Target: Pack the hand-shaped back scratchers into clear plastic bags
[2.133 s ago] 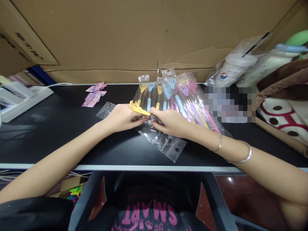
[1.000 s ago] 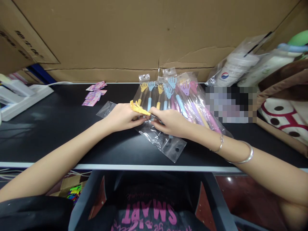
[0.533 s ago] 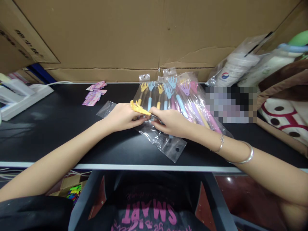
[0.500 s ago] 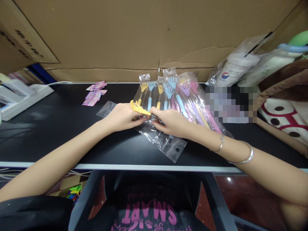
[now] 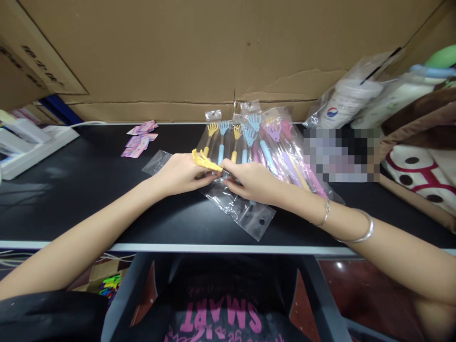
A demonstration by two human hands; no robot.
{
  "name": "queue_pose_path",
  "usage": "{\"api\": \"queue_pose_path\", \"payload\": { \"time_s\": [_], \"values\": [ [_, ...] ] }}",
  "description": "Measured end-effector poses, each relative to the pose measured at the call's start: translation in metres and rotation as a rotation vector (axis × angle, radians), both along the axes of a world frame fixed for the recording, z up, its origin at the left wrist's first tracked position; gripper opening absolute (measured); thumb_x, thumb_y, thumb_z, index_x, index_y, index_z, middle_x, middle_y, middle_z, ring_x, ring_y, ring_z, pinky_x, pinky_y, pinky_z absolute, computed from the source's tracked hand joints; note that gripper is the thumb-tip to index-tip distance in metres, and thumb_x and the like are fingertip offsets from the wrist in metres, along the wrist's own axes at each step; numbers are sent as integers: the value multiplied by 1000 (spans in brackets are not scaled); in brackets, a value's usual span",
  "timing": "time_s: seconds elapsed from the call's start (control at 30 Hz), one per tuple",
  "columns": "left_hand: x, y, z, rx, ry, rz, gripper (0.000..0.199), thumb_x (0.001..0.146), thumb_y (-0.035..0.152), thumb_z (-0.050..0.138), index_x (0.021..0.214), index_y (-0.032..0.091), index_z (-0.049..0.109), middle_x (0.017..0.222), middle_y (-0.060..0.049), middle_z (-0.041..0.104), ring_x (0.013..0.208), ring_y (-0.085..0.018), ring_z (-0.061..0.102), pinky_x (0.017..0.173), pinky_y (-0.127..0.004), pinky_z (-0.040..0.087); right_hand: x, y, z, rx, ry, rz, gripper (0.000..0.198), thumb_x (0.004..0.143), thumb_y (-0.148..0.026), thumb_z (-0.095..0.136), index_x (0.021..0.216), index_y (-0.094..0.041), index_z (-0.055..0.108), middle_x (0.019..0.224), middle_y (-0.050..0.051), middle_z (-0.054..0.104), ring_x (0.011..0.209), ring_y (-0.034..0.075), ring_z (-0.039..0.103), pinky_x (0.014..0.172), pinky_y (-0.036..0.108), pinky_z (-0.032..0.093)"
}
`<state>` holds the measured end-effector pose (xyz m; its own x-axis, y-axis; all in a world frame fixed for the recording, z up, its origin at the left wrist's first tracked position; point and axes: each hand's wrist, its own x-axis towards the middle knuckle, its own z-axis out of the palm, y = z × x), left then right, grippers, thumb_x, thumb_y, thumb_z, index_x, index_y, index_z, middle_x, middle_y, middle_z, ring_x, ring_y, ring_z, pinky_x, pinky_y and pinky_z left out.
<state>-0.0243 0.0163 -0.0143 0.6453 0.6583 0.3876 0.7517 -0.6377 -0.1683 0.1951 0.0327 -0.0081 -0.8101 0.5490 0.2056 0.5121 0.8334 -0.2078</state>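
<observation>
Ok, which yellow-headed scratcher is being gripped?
The yellow scratcher whose dark neck the right hand pinches, its prongs overlapping the left hand in view; the other yellow-headed scratchers lie among the clear-wrapped ones.

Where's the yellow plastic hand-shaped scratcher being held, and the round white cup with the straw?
Yellow plastic hand-shaped scratcher [image 5: 208, 163]: head view, middle of its claw.
Round white cup [image 5: 347, 102]: head view, on its side wall.
</observation>
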Motion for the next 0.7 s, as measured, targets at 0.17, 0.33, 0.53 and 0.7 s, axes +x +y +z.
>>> {"api": "queue_pose_path", "payload": {
  "time_s": [0.17,0.33,0.53,0.7],
  "values": [
    [0,0,1,2,21,12,37,93,40,46,68,19,64,68,-1,63,63,-13,57,54,-24,32,-1,0,1,10,-6,1,18,89,-29,39,99,-17,48,63,-2,52,55,12,37,52,25,21],
    [1,0,1,-15,22,16,38,93,40,46,68,18,63,69,-2,63,64,-14,57,55,-25,32,-1,-1,1,24,-25,-7,20,89,-28,38,102,-17,50,64,-1,53,55,12,37,52,25,21],
    [-1,0,1,-36,29,21,39,93,41,45,66,18,62,70,-2,63,65,-15,56,56,-24,31,-1,-1,1,49,-43,-14,23,89,-29,38,103,-16,51,63,0,53,53,12,33,52,26,20],
    [-2,0,1,-19,27,12,40,93,41,45,65,18,62,71,-2,63,65,-15,56,56,-24,31,-1,-1,1,61,-48,-20,23,90,-29,37,103,-16,51,63,0,53,52,12,35,51,26,20]
  ]
}}
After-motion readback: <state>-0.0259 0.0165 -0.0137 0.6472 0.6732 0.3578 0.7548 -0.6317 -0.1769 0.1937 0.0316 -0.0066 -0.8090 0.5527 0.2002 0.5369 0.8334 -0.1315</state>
